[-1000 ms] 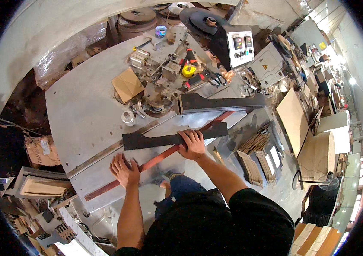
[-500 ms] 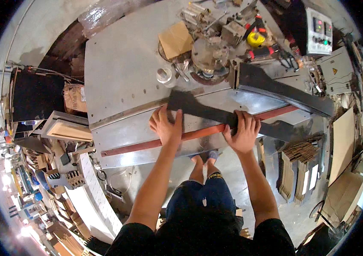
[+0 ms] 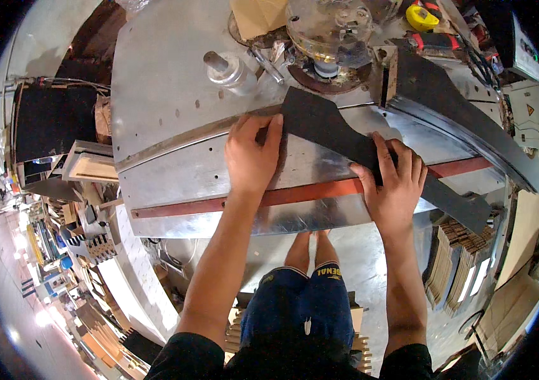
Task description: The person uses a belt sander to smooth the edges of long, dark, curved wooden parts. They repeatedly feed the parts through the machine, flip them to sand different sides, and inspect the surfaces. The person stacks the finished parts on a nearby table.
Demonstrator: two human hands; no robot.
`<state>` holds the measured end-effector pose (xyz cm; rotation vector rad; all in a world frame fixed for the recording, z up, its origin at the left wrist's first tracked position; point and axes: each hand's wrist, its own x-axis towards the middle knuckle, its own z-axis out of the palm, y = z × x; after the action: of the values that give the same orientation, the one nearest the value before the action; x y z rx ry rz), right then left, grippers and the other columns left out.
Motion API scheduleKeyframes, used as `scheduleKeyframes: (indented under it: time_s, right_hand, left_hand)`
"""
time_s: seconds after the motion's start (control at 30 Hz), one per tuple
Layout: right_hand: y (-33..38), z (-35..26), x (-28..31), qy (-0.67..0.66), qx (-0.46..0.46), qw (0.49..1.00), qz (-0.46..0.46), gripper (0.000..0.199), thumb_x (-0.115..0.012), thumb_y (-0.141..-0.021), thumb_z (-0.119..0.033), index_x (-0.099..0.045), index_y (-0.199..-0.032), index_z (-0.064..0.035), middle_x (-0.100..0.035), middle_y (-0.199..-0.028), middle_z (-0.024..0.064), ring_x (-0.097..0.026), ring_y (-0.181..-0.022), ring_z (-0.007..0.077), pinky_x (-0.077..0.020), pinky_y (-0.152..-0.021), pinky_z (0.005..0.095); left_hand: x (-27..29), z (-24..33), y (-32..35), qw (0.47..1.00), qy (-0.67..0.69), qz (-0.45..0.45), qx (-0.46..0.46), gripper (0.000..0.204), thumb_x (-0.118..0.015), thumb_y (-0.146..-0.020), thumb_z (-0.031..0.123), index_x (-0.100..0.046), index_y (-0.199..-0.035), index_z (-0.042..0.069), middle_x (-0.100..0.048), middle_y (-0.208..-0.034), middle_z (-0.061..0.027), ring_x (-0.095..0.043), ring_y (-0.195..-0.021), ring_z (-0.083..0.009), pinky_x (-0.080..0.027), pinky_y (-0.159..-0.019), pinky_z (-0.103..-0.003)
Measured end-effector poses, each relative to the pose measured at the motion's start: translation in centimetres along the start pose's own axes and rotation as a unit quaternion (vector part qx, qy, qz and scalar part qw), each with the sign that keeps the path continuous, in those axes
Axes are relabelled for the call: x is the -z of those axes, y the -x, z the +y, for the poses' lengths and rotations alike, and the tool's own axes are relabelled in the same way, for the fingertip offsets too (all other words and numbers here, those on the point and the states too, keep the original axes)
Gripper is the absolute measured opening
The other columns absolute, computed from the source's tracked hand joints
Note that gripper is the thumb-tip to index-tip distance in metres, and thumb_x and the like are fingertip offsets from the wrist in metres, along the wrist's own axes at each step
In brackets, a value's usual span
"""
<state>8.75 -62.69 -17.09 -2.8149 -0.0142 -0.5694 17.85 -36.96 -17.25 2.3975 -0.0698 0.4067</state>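
A dark grey, curved flat board (image 3: 323,123) lies slanted over the metal worktable, its wide end at the far left and its narrow end toward the near right. My left hand (image 3: 251,155) is closed, thumb and fingers pressed at the board's left edge. My right hand (image 3: 397,183) grips the narrower middle, with the thumb on the near edge and the fingers over the top. Under the board runs a long red strip (image 3: 314,192) across the table. Just beyond the wide end stands a machine head with a clear round guard (image 3: 329,31).
More dark shaped boards (image 3: 453,107) are stacked at the right of the table. Left of the machine stands a whitish jar (image 3: 234,73). A yellow tape measure (image 3: 421,18) and red-handled pliers (image 3: 435,42) lie at the back. Stacked brown pieces (image 3: 450,266) stand below right.
The board and both hands have shifted to the right along the table, and the board's wide end is now closer to the machine. The view has also come nearer to the table.
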Motion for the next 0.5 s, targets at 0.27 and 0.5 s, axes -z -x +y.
scheduleKeyframes:
  time_s: [0.27, 0.5]
  right_hand:
    - [-0.2, -0.7, -0.6, -0.031, -0.002, 1.0, -0.003, 0.063, -0.084, -0.09, -0.049, -0.072, -0.145, -0.0199, -0.064, -0.126, 0.0094, -0.061, -0.113, 0.0345, -0.0479, -0.1, 0.0514]
    - [-0.5, -1.5, -1.0, -0.056, 0.008, 0.998, -0.014, 0.059, -0.084, -0.091, -0.044, -0.073, -0.144, -0.0209, -0.062, -0.122, 0.0084, -0.059, -0.111, 0.0349, -0.0451, -0.1, 0.0545]
  left_hand:
    - [-0.3, 0.2, 0.5, 0.998, 0.027, 0.021, 0.044, 0.021, -0.087, -0.095, 0.024, -0.082, -0.098, 0.004, -0.075, -0.091, -0.0132, -0.072, -0.08, -0.0333, -0.056, -0.074, -0.043]
    - [0.7, -0.8, 1.2, 0.998, 0.032, -0.01, 0.046, 0.042, -0.097, -0.082, 0.03, -0.081, -0.108, 0.002, -0.073, -0.091, -0.0095, -0.069, -0.079, -0.0254, -0.057, -0.073, -0.039]
